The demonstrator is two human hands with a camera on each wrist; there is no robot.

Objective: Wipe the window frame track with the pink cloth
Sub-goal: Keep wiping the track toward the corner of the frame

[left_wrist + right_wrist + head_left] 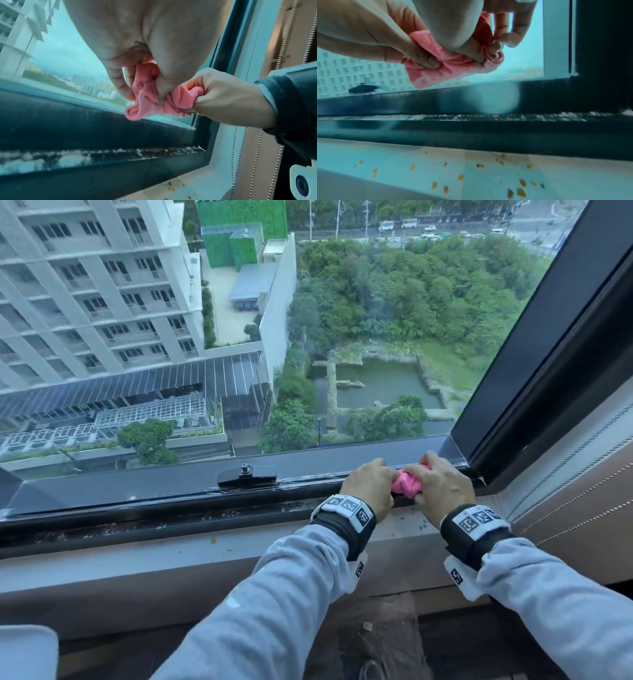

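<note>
Both hands met over the right end of the window's bottom track, close to the corner where the dark frame turned upward. The left hand had its fingers curled down around the left part of the pink cloth, thumb and fingertips pinching the bunched fabric. The right hand gripped the other part of the same cloth, its fingers likewise curled tight into the folds. The cloth was crumpled into a small wad between the two hands, with only a little of it showing between the knuckles in the head view.

From the left wrist view the cloth hung in loose folds just above the dark lower rail, clear of the track below it. The right wrist view showed the cloth the same way, lifted off the track, which carried a line of white dust and crumbs. More yellowish crumbs lay scattered on the pale sill in front of the track. A black latch sat on the rail to the left of the hands. Bead chains of a blind hung at the right side.
</note>
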